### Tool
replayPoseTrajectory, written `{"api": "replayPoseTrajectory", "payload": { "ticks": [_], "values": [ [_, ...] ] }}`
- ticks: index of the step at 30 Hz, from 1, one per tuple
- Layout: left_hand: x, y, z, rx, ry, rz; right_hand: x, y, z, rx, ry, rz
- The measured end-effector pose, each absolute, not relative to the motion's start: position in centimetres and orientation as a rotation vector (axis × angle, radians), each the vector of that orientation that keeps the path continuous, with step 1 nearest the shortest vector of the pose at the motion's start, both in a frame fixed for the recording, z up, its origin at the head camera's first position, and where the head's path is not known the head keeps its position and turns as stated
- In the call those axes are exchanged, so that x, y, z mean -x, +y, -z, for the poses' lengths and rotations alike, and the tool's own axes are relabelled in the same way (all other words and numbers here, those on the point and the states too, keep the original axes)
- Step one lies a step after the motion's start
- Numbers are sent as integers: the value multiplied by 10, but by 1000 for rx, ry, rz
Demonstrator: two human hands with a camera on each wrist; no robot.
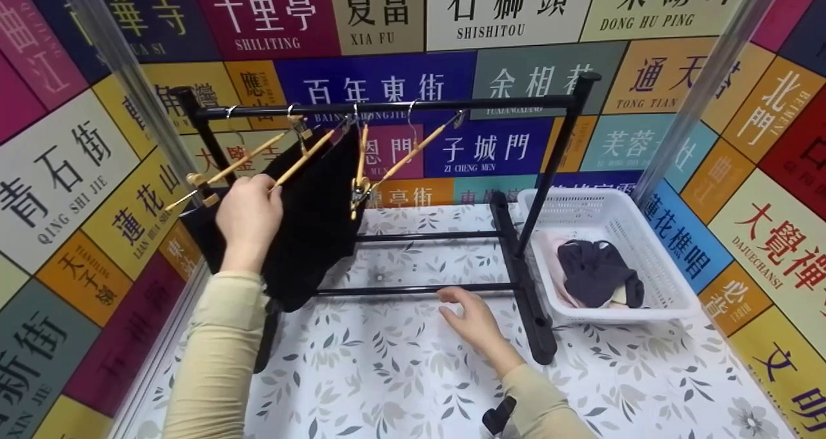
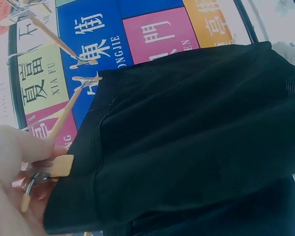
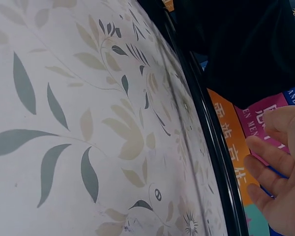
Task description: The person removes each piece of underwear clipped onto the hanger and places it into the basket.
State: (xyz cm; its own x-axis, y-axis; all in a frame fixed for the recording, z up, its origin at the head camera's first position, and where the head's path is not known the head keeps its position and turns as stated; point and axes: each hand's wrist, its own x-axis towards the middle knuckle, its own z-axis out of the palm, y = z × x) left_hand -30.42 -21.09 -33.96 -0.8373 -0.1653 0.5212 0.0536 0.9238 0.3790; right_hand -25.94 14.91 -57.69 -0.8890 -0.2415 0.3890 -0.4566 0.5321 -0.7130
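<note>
My left hand (image 1: 248,218) grips the near end of a wooden clip hanger (image 1: 303,160), beside its clip (image 2: 62,165). From that hanger hangs a black garment (image 1: 316,219), its waistband edge along the clips; whether it is a skirt or trousers cannot be told. My right hand (image 1: 476,324) hovers low in front of the rack, its fingers loosely bent and holding nothing. In the right wrist view the right hand's fingers (image 3: 270,162) are apart from the garment's lower corner (image 3: 241,93).
A black clothes rack (image 1: 400,105) carries several wooden clip hangers, one of them bare (image 1: 416,152). To its right stands a white plastic basket (image 1: 671,277) with dark clothing (image 1: 597,271) and a pale pink piece inside. Signboard-patterned walls close the back and sides.
</note>
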Motion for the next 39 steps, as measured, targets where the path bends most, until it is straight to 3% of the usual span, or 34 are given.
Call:
{"api": "replayPoseTrajectory", "payload": {
  "ticks": [20,39],
  "values": [
    [304,-218,342,-143,-2392,657,268,148,564,-618,-2526,-1211],
    [281,-234,360,-46,-2239,698,285,131,525,-668,-2566,-1163]
  ]
}}
